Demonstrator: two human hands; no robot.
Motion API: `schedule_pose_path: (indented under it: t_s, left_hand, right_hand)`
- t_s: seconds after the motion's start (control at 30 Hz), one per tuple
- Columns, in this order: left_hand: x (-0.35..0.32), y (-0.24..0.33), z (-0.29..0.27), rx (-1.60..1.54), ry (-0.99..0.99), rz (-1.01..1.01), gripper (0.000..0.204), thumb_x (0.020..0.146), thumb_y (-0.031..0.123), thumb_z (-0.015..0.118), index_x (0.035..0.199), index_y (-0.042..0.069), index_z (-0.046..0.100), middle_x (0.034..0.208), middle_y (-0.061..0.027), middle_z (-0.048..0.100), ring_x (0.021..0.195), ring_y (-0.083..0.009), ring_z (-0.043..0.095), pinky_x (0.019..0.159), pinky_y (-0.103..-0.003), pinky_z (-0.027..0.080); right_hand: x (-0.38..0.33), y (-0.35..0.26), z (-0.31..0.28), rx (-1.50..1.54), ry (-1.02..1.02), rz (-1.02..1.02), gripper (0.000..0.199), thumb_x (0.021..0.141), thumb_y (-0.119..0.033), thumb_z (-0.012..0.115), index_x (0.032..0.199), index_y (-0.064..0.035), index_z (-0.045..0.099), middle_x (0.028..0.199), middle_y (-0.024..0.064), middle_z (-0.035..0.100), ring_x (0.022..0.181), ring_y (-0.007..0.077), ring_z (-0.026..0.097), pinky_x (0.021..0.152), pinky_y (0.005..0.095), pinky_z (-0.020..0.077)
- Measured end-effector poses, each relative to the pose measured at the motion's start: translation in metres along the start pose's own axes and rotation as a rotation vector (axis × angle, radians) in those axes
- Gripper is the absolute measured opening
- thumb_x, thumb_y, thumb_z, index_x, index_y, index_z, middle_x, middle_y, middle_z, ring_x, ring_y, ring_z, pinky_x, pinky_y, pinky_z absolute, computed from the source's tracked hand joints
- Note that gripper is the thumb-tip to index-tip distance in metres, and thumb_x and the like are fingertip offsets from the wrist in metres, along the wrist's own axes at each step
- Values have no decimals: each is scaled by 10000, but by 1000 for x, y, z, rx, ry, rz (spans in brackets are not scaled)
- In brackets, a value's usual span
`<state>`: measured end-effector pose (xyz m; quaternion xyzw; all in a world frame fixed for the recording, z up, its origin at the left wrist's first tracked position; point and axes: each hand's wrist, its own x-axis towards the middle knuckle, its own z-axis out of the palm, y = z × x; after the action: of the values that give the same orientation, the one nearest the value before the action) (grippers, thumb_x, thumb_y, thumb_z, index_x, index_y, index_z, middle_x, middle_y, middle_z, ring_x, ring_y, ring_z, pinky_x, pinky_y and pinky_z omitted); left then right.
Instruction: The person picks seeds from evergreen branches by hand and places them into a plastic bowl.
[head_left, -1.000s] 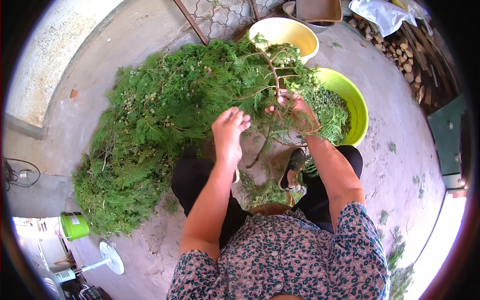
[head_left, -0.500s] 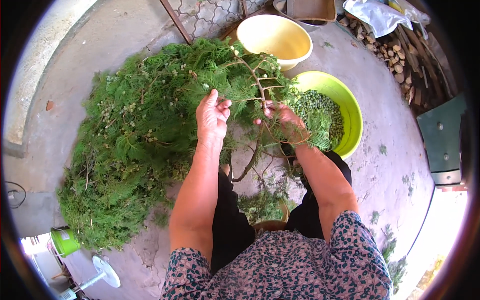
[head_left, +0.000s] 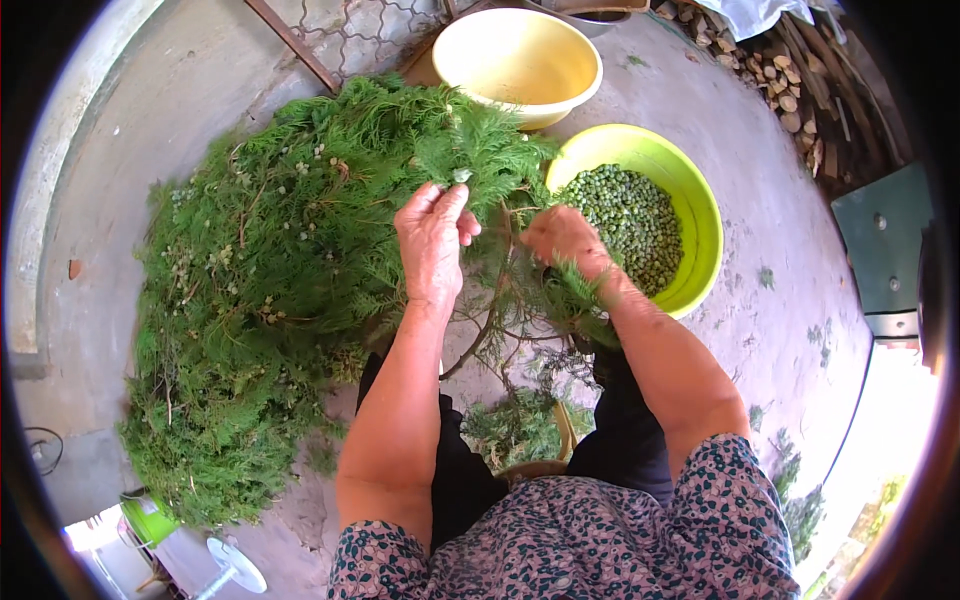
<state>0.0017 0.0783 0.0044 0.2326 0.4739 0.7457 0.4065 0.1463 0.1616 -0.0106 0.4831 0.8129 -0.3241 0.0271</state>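
My left hand is closed, thumb and forefinger pinching a small pale green cone at the tip of a feathery sprig. Just to its right, my right hand is curled around a leafy evergreen branch, whose bare brown stem runs down between my knees. Its fingertips are partly hidden by the back of the hand. A big heap of cut evergreen branches, dotted with cones, lies to the left. Beside my right hand stands a lime-green basin holding many green cones.
A cream basin stands behind the heap. Stacked firewood lies at the far right, above a green metal box. A small green bucket sits at the lower left. Loose sprigs lie between my legs.
My left hand has moved slightly right and now pinches a cone. My right hand has shifted a little right and down, and the branch has turned with its leafy tip nearer my left hand.
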Motion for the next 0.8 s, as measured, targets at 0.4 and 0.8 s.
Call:
schedule_pose_path:
  t_s: [0.4,0.8]
  left_hand:
    - [-12,1,23,221,-114,50,56,838,80,542,793,65,573,613,60,469,461,-25,339,406,-184,252]
    - [-16,10,27,261,-11,-92,110,763,152,578,811,54,588,565,46,431,446,-43,335,411,-194,263]
  right_hand:
    - [-25,-48,-24,467,636,-574,241,700,-5,637,937,-28,600,724,76,532,617,180,541,580,274,445]
    - [-33,-41,-35,1251,126,-140,145,810,-166,598,840,-25,618,566,5,509,479,79,456,448,221,369]
